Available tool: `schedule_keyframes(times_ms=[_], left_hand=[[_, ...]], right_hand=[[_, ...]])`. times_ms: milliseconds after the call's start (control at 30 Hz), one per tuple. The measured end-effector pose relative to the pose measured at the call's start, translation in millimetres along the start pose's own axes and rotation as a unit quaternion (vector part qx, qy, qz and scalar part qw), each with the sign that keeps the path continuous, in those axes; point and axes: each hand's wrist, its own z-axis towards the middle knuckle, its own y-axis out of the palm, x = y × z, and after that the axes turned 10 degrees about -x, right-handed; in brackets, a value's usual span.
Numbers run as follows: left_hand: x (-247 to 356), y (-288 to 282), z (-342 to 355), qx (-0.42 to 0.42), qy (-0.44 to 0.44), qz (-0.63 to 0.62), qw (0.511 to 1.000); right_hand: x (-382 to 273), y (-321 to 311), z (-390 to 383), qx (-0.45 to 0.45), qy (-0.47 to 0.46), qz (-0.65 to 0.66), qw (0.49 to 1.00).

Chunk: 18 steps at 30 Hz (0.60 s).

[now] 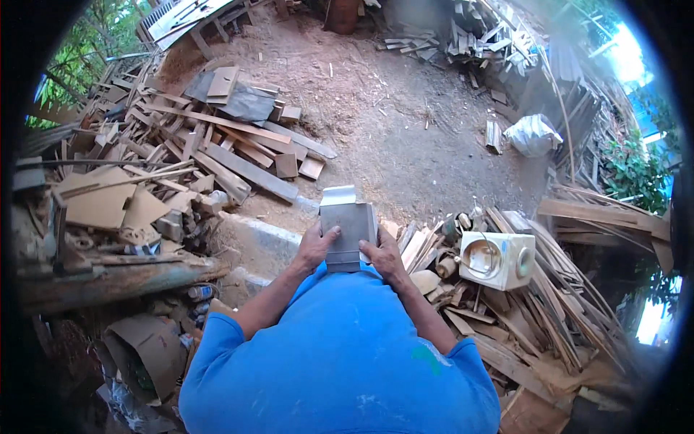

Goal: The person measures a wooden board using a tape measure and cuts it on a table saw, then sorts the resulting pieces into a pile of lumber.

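Observation:
Held in front of my blue shirt is a grey flat box (pixel 348 226), with a lighter flap standing out at its far end and a darker band across its near end. My left hand (pixel 316 246) grips its left side, thumb laid on the upper face. On the right side my right hand (pixel 385 254) is closed round the near part, its thumb also on top. The other fingers of both hands are mostly hidden behind the box. I cannot tell what it is made of or whether anything is inside.
A large heap of wood offcuts (pixel 246 155) lies to the left. On the right, a cream-coloured casing with round openings (pixel 495 259) sits among long wood strips (pixel 557 304). A white sack (pixel 533 136) rests on the dirt ground (pixel 405 130). A torn cardboard box (pixel 144 354) is at lower left.

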Motion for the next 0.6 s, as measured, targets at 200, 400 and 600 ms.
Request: schedule_keyframes(times_ms=[200,400,600], left_hand=[[-7,-70,188,0.082,0.066,-0.113,0.988],[-88,-272,397,0.316,0.091,-0.015,0.944],[-22,-322,644,0.403,0.026,-0.262,0.876]], right_hand=[[3,-110,168,-0.022,0.073,-0.033,0.997],[105,-274,431,0.070,0.117,-0.066,0.988],[191,-514,557,0.058,0.211,-0.557,0.801]])
